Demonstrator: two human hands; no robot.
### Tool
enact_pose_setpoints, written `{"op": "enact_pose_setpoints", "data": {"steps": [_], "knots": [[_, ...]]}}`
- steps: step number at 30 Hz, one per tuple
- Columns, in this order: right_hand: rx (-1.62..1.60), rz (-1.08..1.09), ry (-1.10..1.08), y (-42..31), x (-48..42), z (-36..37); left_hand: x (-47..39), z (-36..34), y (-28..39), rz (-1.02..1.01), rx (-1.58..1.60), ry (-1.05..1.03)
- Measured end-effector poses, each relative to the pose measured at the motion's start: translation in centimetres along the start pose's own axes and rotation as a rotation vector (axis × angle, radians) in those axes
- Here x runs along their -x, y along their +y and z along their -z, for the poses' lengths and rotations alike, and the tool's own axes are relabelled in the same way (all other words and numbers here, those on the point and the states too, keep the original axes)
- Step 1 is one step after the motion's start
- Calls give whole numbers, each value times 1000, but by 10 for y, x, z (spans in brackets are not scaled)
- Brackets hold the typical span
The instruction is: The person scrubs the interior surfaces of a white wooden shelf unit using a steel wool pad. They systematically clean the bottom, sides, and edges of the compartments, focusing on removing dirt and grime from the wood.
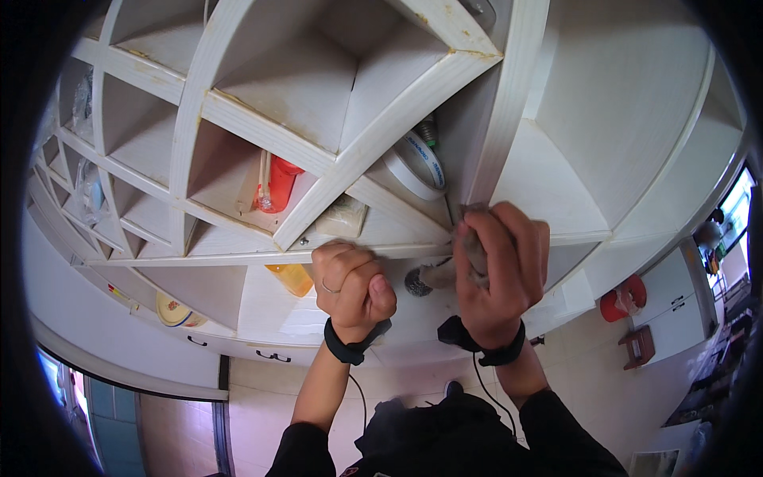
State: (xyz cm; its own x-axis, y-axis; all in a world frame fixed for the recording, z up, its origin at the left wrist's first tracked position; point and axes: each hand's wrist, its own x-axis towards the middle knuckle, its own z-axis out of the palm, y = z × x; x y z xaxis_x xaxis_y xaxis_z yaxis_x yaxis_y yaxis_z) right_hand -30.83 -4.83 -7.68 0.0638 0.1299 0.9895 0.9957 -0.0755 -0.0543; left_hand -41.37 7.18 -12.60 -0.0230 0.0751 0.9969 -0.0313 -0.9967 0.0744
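My left hand (353, 290) is curled into a fist at the front edge of a white wooden lattice shelf (238, 257). Nothing shows between its fingers, and its palm side is hidden. A crumpled grey cloth (475, 253) is pinched in my right hand (503, 271), beside the shelf's upright post. Part of the cloth seems to hang to the left, near a dark speckled round object (418, 281) that I cannot identify. Both wrists wear black bands. In the triangular compartment above lie a white ring-shaped roll (417, 167) with blue print and a small pale packet (343, 216).
A red plastic item (280, 185) occupies a diamond compartment. Below the lattice are a yellow container (291, 279) and a round patterned tin (177, 310). Drawers with black handles (273, 356) line the front. On the right stand a red bucket (623, 298) and a brown stool (636, 347).
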Motion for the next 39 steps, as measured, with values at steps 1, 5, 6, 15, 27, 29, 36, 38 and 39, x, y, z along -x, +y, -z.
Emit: {"op": "enact_pose_setpoints", "data": {"steps": [1, 5, 6, 15, 27, 29, 36, 38, 39], "knots": [[27, -14, -4, -1, 5, 2, 1, -1, 0, 2, 5, 0], [32, -54, 6, 3, 26, 4, 2, -4, 0, -8, 26, 18], [13, -79, -8, -1, 20, 5, 4, -2, 0, -7, 36, 3], [-4, -163, 6, -8, 26, 2, 5, 3, -1, -1, 0, -39], [-21, -160, 28, -4, 28, 3, 3, -10, 3, 0, -10, 73], [-31, -105, 27, -2, 6, 2, 2, -8, 3, 3, -13, 73], [6, -110, -29, -6, 23, 4, 8, -7, 3, 40, 0, 109], [-18, -85, -11, -1, 20, 4, 6, -9, 5, 51, 2, 131], [-35, -90, -3, -1, 16, 4, 6, -8, 6, 56, 4, 128]]}}
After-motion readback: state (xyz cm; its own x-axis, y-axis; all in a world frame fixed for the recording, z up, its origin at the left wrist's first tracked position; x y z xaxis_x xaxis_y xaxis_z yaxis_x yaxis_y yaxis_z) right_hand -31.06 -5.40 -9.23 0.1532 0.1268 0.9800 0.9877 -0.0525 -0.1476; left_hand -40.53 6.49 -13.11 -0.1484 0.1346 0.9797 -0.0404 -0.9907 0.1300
